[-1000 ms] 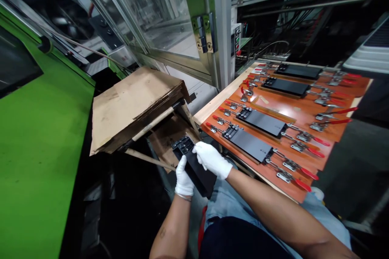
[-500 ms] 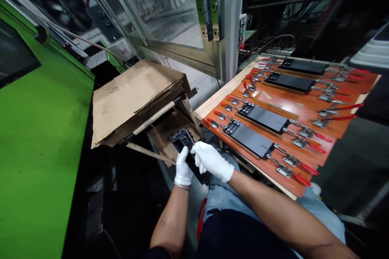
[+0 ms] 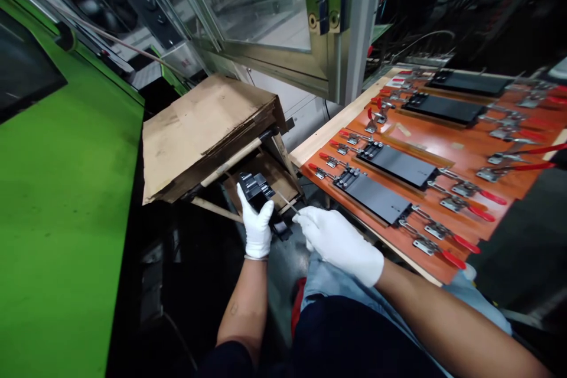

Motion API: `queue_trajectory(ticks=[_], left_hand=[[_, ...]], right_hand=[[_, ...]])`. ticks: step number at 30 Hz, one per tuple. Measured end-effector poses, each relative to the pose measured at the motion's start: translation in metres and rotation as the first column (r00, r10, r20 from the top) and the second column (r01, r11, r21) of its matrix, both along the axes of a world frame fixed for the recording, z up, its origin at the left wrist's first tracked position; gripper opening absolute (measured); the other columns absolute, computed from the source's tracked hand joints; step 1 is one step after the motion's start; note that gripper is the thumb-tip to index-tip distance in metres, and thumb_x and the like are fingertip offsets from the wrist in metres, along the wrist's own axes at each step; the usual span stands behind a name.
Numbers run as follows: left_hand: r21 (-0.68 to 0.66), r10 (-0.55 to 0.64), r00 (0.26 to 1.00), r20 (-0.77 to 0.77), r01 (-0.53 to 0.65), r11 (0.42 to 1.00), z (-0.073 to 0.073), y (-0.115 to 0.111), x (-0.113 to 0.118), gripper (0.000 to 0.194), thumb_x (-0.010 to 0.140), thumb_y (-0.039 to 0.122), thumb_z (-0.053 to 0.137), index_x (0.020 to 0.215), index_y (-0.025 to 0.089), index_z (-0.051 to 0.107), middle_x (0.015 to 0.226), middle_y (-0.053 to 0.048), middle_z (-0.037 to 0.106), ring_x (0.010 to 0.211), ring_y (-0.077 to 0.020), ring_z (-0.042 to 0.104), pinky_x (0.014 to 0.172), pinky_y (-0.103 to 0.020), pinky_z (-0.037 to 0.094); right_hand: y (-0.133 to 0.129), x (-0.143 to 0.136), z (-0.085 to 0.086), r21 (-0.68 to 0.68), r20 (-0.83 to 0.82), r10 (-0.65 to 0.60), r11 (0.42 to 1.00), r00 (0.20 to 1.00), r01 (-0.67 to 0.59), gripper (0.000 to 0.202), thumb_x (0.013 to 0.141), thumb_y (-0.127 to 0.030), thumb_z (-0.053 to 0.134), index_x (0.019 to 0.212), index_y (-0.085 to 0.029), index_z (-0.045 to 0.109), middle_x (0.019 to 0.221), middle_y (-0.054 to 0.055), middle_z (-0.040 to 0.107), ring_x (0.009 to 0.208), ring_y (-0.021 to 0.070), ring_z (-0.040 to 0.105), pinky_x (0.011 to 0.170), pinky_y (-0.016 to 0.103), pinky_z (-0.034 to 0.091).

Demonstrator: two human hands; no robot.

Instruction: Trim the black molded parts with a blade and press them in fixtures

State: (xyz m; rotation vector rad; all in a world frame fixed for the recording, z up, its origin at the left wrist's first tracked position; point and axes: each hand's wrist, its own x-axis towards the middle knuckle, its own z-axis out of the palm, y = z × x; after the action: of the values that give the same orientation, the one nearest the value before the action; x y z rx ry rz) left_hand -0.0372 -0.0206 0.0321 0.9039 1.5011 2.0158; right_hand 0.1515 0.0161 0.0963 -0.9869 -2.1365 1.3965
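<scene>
My left hand [image 3: 257, 230], in a white glove, is wrapped round a black molded plastic part [image 3: 256, 186], its thumb on the near side. The part is tilted, with its ribbed, blocky end uppermost; its lower stretch is dark and partly lost against the background. To the right, my gloved right hand [image 3: 339, 243] is closed on a slim metal tool [image 3: 289, 203] shaped like a thin rod. The tool's tip points up and left towards the part's edge, with a small gap between them. What kind of tool it is cannot be made out.
On the right, an orange board [image 3: 425, 242] carries several black panels [image 3: 374, 196] held by red-handled toggle clamps [image 3: 452, 253]. Flat cardboard [image 3: 204, 124] lies on a stand ahead, above an open cardboard box [image 3: 283, 174]. A green machine [image 3: 53, 201] stands at the left.
My left hand has turned the black part so its ribbed end faces me more and moved slightly left. My right hand has drawn back to the right with the tool, away from the part.
</scene>
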Motion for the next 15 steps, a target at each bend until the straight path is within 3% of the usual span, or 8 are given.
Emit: queue_trajectory(ticks=[3, 9, 12, 15], left_hand=[[-0.003, 0.011, 0.973, -0.231, -0.012, 1.000, 0.004, 0.002, -0.005, 0.099, 0.078, 0.035, 0.083, 0.160, 0.026, 0.028, 0.164, -0.010, 0.034, 0.151, -0.0261, 0.032, 0.125, -0.037, 0.020], [-0.095, 0.027, 0.917, -0.397, -0.070, 0.993, 0.004, 0.001, -0.012, 0.116, 0.073, 0.050, 0.084, 0.163, 0.023, 0.016, 0.166, -0.016, 0.027, 0.152, -0.0299, 0.029, 0.125, -0.042, 0.020], [-0.109, 0.031, 0.903, -0.428, -0.085, 0.990, 0.004, -0.001, -0.014, 0.118, 0.072, 0.051, 0.085, 0.163, 0.022, 0.016, 0.166, -0.017, 0.027, 0.151, -0.0302, 0.030, 0.125, -0.043, 0.020], [-0.099, 0.043, 0.876, -0.480, -0.103, 0.990, 0.000, -0.004, -0.017, 0.117, 0.071, 0.047, 0.087, 0.163, 0.022, 0.019, 0.166, -0.016, 0.026, 0.153, -0.0302, 0.026, 0.125, -0.043, 0.019]], right_hand=[[-0.002, -0.002, 0.010, 0.022, 0.069, 0.035, 0.999, 0.997, -0.037, 0.029, 0.101, -0.017, 0.045, 0.073, -0.019, 0.052, 0.058, 0.000, 0.060, 0.047, 0.0123, 0.052, 0.053, 0.026, 0.032], [-0.001, -0.009, 0.022, 0.053, 0.194, 0.092, 0.993, 0.977, -0.104, 0.027, 0.103, -0.018, 0.043, 0.082, -0.016, 0.060, 0.067, 0.001, 0.065, 0.052, 0.0110, 0.056, 0.056, 0.023, 0.035], [-0.004, -0.011, 0.019, 0.096, 0.248, 0.111, 0.986, 0.962, -0.139, 0.026, 0.103, -0.018, 0.043, 0.085, -0.016, 0.062, 0.074, 0.004, 0.069, 0.060, 0.0129, 0.063, 0.058, 0.023, 0.038], [-0.004, -0.012, 0.007, 0.244, 0.383, 0.044, 0.959, 0.923, -0.147, 0.026, 0.102, -0.020, 0.042, 0.092, -0.017, 0.066, 0.084, 0.008, 0.074, 0.075, 0.0200, 0.071, 0.062, 0.026, 0.041]])
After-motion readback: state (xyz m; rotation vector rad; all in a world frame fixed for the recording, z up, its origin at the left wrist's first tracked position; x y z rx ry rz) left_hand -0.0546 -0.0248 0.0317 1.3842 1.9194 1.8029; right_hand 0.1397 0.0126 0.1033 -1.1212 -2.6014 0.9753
